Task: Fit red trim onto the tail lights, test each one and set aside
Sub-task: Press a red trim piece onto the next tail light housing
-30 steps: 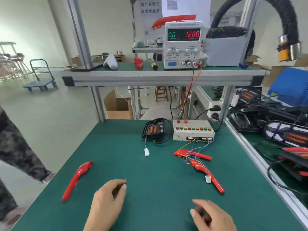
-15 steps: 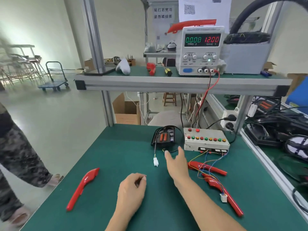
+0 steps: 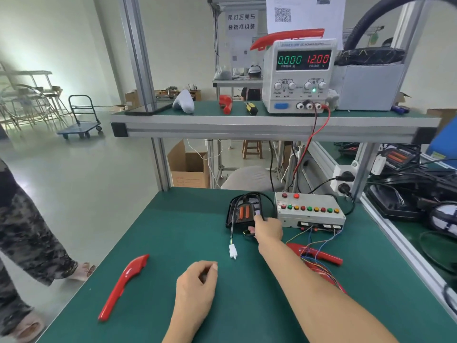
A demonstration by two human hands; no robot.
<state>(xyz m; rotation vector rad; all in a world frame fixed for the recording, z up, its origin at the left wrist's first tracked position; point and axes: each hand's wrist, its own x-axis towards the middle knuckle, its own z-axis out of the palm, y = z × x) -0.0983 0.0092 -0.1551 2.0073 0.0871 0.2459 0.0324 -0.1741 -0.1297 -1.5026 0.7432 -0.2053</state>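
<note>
A black tail light (image 3: 241,212) with two orange inserts lies at the back of the green bench (image 3: 173,231), and its lead ends in a white connector (image 3: 233,251). My right hand (image 3: 265,230) reaches forward and pinches the light's near right edge, thumb on top. Loosely curled and holding nothing, my left hand (image 3: 197,283) rests on the mat near me. One red trim (image 3: 123,285) lies at the front left. More red trim pieces (image 3: 319,256) lie to the right, partly under my right forearm and tangled in coloured wires.
A grey test box (image 3: 309,211) with coloured buttons stands right of the light. On the upper shelf a power supply (image 3: 299,75) reads 0.000 A and 12.00 V. Dark tail lights and cables (image 3: 408,199) crowd the right bench. A person (image 3: 24,231) stands at the left.
My right hand has reached forward from the near mat to the tail light and taken its edge. The view has dropped and come closer. My left hand has stayed put.
</note>
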